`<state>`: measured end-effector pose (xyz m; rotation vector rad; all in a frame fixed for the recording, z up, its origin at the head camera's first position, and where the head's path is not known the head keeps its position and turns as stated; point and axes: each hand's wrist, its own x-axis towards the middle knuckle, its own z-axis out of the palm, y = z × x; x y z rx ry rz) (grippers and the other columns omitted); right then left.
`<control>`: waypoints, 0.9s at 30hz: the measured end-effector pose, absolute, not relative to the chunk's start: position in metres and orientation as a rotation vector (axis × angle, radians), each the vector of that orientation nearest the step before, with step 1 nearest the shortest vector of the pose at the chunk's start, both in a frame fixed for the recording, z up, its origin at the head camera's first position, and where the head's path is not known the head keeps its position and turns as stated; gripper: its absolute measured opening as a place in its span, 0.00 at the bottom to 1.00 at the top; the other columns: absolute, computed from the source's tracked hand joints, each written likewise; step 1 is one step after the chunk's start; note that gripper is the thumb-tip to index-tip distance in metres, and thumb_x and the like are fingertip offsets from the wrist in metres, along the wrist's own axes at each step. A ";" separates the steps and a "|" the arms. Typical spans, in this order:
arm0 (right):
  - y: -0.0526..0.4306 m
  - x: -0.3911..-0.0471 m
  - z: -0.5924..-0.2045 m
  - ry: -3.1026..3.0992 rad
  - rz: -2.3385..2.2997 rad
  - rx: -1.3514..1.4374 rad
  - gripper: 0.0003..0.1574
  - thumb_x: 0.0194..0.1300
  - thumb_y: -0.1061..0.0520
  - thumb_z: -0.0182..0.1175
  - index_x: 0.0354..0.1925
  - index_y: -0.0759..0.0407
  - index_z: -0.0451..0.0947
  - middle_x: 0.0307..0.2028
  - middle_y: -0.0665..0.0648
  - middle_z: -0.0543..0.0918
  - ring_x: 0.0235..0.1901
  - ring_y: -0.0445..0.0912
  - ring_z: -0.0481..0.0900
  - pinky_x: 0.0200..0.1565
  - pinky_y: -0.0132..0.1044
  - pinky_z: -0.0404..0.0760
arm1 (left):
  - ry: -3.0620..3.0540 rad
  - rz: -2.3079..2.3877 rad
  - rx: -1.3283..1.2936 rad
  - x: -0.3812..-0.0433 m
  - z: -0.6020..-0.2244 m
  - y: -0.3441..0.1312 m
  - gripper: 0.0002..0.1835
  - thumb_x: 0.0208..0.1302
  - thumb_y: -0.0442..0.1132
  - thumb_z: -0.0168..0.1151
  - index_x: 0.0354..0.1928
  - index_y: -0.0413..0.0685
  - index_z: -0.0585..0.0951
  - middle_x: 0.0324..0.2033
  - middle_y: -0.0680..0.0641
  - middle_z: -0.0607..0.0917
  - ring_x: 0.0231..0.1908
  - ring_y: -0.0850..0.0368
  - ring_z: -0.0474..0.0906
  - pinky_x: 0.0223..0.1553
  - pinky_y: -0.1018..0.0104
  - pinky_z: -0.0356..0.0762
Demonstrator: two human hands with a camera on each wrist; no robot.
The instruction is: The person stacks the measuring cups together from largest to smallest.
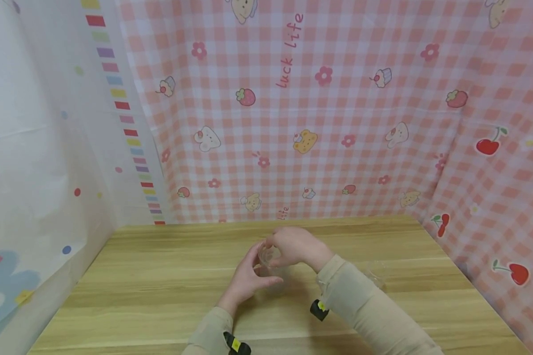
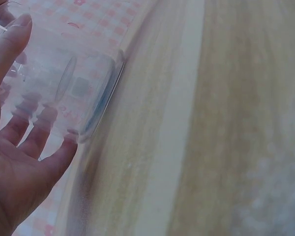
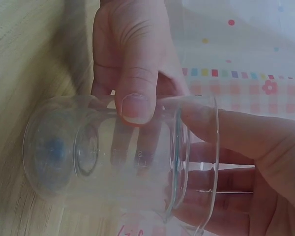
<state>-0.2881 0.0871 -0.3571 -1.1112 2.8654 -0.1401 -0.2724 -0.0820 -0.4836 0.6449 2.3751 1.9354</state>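
A large clear beaker [image 3: 42, 179] stands upright on the table, with a smaller graduated beaker [image 3: 101, 164] nested inside it, its base above the large one's bottom. My left hand [image 1: 244, 280] wraps round the large beaker's side, thumb in front and fingers behind, as the left wrist view shows. From above, my right hand [image 1: 298, 246] pinches the small beaker near its rim, the thumb tip seen through the glass of the large one. Both rims lie close together between the right thumb and fingers. A bluish patch shows at the large beaker's base.
The wood-grain table [image 1: 160, 286] is backed by a pink checked cloth [image 1: 293, 108], with a white dotted cloth [image 1: 40, 123] at the left. Another clear object [image 1: 376, 280] lies to the right, partly hidden behind my right forearm.
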 end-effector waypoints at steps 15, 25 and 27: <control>0.088 -0.287 -0.358 2.876 -0.146 -1.119 0.25 0.57 0.47 0.72 0.52 0.52 0.84 0.45 0.52 0.84 0.41 0.44 0.81 0.44 0.39 0.80 | 2.383 1.924 0.638 -0.272 -0.482 -0.082 0.48 0.51 0.33 0.77 0.73 0.55 0.62 0.66 0.49 0.71 0.62 0.48 0.71 0.58 0.53 0.74; 0.089 -0.285 -0.356 2.875 -0.185 -1.139 0.25 0.57 0.47 0.73 0.51 0.53 0.85 0.46 0.54 0.85 0.44 0.47 0.81 0.47 0.43 0.81 | 2.376 1.930 0.644 -0.271 -0.482 -0.082 0.48 0.52 0.35 0.78 0.73 0.55 0.62 0.67 0.48 0.70 0.63 0.47 0.70 0.58 0.50 0.74; 0.089 -0.285 -0.356 2.876 -0.184 -1.143 0.25 0.57 0.47 0.72 0.51 0.53 0.85 0.46 0.54 0.85 0.44 0.47 0.82 0.47 0.43 0.81 | 2.377 1.930 0.643 -0.271 -0.482 -0.082 0.48 0.52 0.35 0.78 0.73 0.55 0.62 0.67 0.48 0.70 0.63 0.47 0.70 0.58 0.50 0.74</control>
